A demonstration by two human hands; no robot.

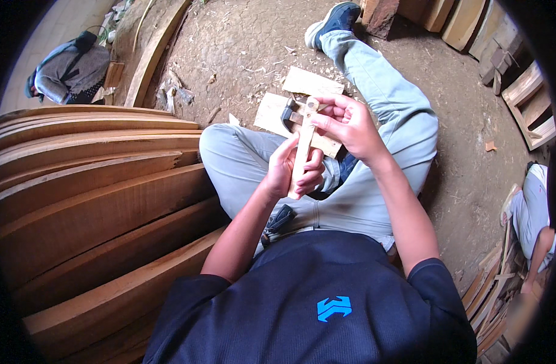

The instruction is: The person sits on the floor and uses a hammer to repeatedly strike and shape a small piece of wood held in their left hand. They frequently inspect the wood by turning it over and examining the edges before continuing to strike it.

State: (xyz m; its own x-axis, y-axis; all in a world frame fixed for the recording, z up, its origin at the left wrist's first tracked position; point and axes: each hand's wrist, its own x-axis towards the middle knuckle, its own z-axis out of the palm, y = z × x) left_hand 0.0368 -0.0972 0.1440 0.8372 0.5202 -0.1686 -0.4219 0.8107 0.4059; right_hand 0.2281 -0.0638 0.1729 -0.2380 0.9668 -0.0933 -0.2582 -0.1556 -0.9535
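My left hand (295, 168) is wrapped around the lower part of a narrow, pale wooden strip (301, 148), held tilted over my lap. At the strip's upper end, a small round spot and a dark mark show. The thumb and fingers of my right hand (349, 124) are closed on that upper end; whether a smaller piece is also in them I cannot make out. Beyond the strip, a hammer (288, 113) with a dark metal head lies over a pale flat board (269, 113). Another pale board (311, 82) lies just past it.
Long stacked planks (96, 176) rise close on my left. Wood shavings litter the dirt floor (241, 48). Timber blocks (466, 24) and a wooden frame (529, 103) stand far right. One person (72, 70) bends at far left; another (529, 212) is at right beside wood strips (487, 297).
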